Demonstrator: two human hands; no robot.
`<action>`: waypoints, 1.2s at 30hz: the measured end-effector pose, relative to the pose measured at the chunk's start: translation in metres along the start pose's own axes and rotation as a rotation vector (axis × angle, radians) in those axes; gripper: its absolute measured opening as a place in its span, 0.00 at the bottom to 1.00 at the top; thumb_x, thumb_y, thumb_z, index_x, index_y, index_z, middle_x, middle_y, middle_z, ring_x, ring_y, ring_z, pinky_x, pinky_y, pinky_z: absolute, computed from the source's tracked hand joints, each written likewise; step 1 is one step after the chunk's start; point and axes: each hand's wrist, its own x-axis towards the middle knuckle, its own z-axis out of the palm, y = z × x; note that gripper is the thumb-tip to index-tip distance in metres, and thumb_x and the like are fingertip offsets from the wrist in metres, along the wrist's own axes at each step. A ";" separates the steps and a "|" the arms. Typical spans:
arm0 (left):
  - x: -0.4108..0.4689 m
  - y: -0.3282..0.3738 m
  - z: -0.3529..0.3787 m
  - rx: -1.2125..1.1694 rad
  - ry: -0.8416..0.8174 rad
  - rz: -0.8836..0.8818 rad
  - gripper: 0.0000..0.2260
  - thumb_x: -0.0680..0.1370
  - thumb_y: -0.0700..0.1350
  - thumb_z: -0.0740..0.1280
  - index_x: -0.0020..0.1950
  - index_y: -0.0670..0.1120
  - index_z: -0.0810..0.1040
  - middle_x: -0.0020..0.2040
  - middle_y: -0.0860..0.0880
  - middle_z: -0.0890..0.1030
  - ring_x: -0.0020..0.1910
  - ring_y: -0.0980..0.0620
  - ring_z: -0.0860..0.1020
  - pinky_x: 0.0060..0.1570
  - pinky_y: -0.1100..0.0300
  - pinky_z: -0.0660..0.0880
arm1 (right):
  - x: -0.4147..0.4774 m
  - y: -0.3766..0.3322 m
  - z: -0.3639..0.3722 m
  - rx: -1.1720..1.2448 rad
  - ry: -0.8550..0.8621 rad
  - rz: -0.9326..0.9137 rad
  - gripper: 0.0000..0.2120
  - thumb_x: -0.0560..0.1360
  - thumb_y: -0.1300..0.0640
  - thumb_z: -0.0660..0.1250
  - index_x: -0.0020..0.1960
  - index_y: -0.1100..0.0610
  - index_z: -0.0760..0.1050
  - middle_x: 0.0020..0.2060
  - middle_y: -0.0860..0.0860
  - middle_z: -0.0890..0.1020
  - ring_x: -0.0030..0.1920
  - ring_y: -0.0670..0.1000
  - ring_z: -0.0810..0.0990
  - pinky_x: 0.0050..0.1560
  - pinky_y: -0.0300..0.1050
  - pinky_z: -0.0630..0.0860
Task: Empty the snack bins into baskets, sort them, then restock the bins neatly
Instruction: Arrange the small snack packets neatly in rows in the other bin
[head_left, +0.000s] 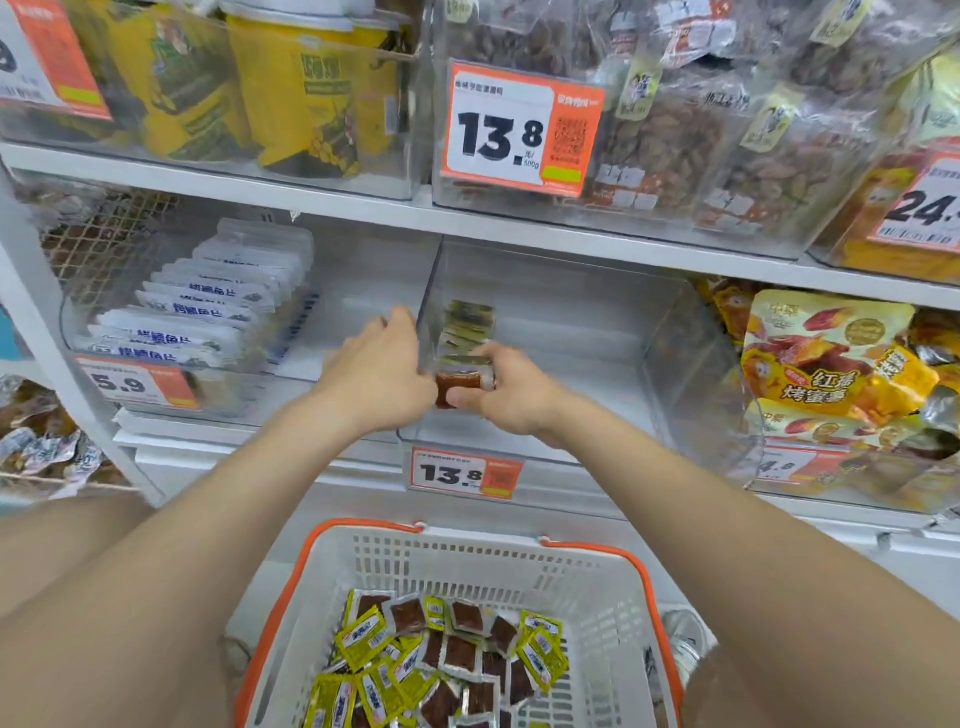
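Observation:
A clear plastic bin (675, 364) sits on the middle shelf with a short row of small snack packets (467, 325) standing at its left wall. My right hand (511, 397) pinches a brown snack packet (457, 387) at the front end of that row. My left hand (379, 364) lies beside it at the bin's left wall, fingers reaching forward and touching the wall's edge. Below, a white basket (587, 582) with orange handles holds several yellow and brown snack packets (447, 660).
A bin of white packets (208, 312) stands to the left, a bin of orange sweet-potato bags (841, 364) to the right. The upper shelf carries bins of yellow bags (291, 88) and nut packs (691, 130). Price tags hang on the bin fronts.

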 end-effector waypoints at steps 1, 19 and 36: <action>0.002 -0.001 0.001 -0.003 -0.036 0.011 0.17 0.75 0.47 0.63 0.60 0.45 0.64 0.53 0.42 0.76 0.56 0.35 0.76 0.57 0.40 0.76 | 0.007 0.000 0.006 -0.059 -0.003 0.001 0.21 0.79 0.59 0.73 0.68 0.55 0.68 0.60 0.53 0.81 0.56 0.52 0.80 0.59 0.43 0.76; 0.001 -0.002 0.010 -0.062 -0.005 0.050 0.09 0.80 0.43 0.61 0.55 0.46 0.61 0.46 0.44 0.73 0.50 0.37 0.76 0.56 0.38 0.75 | 0.061 -0.005 0.006 -0.164 -0.114 0.275 0.55 0.72 0.47 0.78 0.81 0.62 0.43 0.69 0.55 0.71 0.67 0.56 0.73 0.65 0.50 0.75; -0.002 -0.001 0.009 -0.048 0.016 0.047 0.09 0.81 0.44 0.62 0.56 0.46 0.62 0.47 0.43 0.75 0.48 0.39 0.76 0.52 0.39 0.76 | 0.038 -0.013 -0.019 -0.080 0.100 0.098 0.46 0.60 0.53 0.88 0.68 0.48 0.64 0.48 0.42 0.71 0.54 0.54 0.81 0.47 0.53 0.86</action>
